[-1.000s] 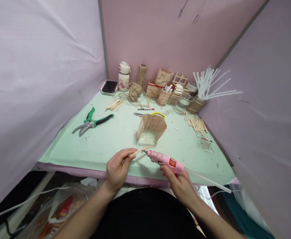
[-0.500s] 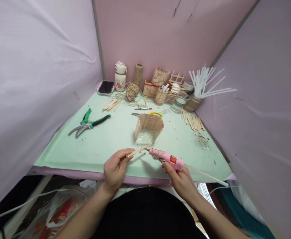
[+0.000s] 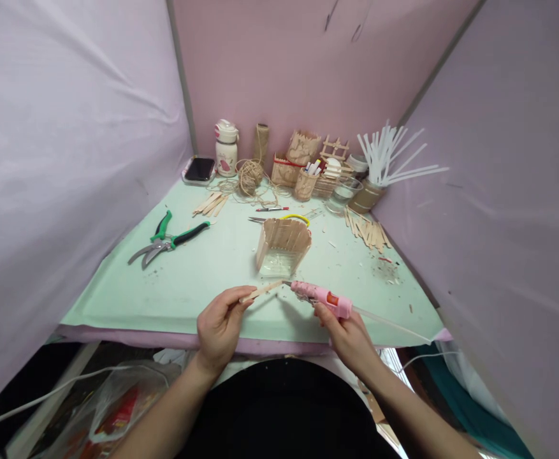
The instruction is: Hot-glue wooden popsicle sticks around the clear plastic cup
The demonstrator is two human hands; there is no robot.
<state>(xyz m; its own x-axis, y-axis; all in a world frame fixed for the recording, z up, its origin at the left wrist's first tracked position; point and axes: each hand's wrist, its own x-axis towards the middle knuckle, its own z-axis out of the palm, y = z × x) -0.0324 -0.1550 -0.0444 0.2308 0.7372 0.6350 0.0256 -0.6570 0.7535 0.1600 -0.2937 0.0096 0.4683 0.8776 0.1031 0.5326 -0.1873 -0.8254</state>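
Note:
Between thumb and fingers, my left hand [image 3: 222, 322] pinches one end of a wooden craft stick [image 3: 264, 291], which slants up to the right above the table. My right hand [image 3: 348, 335] is wrapped round a pink hot glue gun [image 3: 324, 298], a long clear glue stick [image 3: 391, 323] poking out of its back. The gun's metal nozzle is at the far end of the craft stick; whether they touch I cannot tell. Just beyond stands a clear container [image 3: 279, 261] with craft sticks lining its back and sides, its front uncovered.
Green-handled pruning shears [image 3: 167, 241] lie at left, yellow-handled scissors [image 3: 296, 218] behind the container. Loose craft sticks [image 3: 368, 231] are spread at right. Along the back stand a bottle [image 3: 226, 150], a twine ball [image 3: 250, 175], stick-covered boxes [image 3: 286, 171] and a jar of white glue sticks [image 3: 368, 196].
The glue gun's nozzle has shifted slightly right, towards the stick's far tip. The whole view has moved a little; both hands keep their holds.

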